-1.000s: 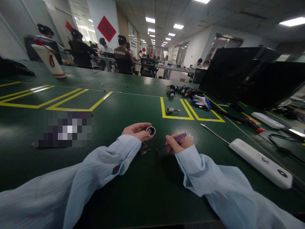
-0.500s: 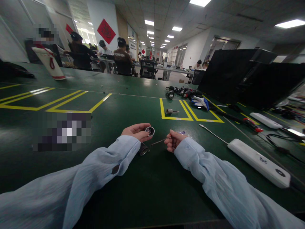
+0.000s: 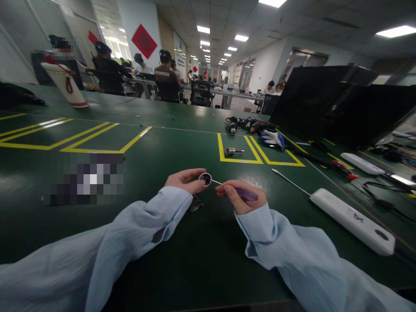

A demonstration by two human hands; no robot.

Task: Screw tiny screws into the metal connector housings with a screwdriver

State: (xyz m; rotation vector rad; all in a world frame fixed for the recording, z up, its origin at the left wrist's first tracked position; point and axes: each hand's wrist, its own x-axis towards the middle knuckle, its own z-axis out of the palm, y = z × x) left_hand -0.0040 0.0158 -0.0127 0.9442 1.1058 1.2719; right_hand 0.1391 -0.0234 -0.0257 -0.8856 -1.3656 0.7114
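Observation:
My left hand (image 3: 185, 180) is closed on a small round metal ring part (image 3: 205, 178), held just above the green table (image 3: 208, 260). My right hand (image 3: 240, 198) grips a thin screwdriver with a purple handle (image 3: 246, 194), and its metal tip points left into the ring part. A small dark metal piece (image 3: 196, 203) lies on the table under my left wrist. Both arms wear light blue sleeves.
A small metal cylinder (image 3: 231, 151) lies in a yellow-taped box. Gloves (image 3: 274, 138) and tools lie beyond it, a red-handled screwdriver (image 3: 344, 171) and white power strips (image 3: 352, 221) to the right, black monitors (image 3: 321, 104) behind. Several people sit at far tables.
My right hand turned the screwdriver and brought its tip left, from below the ring part up into its opening. My left hand has held the ring part almost still.

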